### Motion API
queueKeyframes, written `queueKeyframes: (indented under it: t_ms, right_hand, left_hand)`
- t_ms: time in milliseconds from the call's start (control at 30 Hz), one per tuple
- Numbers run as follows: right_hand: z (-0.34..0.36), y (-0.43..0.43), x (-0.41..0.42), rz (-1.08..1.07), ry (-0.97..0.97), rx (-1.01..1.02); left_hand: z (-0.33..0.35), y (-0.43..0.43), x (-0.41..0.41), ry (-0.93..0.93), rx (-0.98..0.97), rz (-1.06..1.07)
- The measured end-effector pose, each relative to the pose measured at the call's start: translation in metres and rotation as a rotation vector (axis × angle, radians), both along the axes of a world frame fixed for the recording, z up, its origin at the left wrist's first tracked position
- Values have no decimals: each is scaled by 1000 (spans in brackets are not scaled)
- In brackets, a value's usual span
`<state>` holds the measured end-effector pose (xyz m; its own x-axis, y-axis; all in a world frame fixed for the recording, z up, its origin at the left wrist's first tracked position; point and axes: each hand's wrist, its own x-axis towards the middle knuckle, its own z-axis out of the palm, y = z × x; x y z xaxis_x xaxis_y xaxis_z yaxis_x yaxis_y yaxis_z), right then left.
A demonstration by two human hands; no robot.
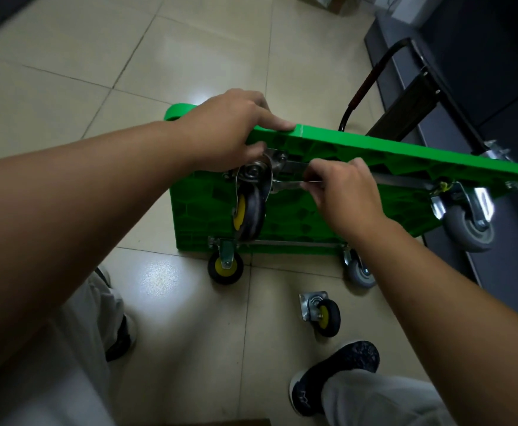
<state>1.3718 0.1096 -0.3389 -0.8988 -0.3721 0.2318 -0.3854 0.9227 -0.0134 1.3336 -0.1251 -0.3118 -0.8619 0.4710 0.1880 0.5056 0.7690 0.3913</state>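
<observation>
By top caster (248, 210), L hand (224, 133) grips cart (374, 146) edge, R hand (343, 192) pinches wrench (286, 186).

Most of the wrench (287, 186) is buried in the right hand (345, 195), its nut end too small to make out. The left hand (230, 133) hides several fingers behind the green platform (374, 146), which also screens the black handle (371, 78) at its base. Far boxes (331, 3) are cut off by the edge.

A: Both bare forearms (98, 186) reach forward, left hand (230, 130) high, one finger stretched flat, the rest curled in a grip.
B: And the right hand (343, 192) sits lower, just beside it, knuckles up, fingertips pinching tight.
</observation>
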Motion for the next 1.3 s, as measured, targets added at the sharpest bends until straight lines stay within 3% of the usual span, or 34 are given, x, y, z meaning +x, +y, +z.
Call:
queueKeyframes:
  t_ms: [333,900,1133,1300]
  right_hand:
    - [-14,-8,-8,52,146,65]
    - [-9,7,-6,20,223,56]
    - [-37,19,-8,-54,241,-115]
    - [-85,18,1,-241,46,-515]
  left_hand:
    - [-2,1,1,14,-6,5]
    - [-4,2,1,30,-4,17]
    - [-5,1,1,39,-7,15]
    - [-8,0,2,59,-28,-1]
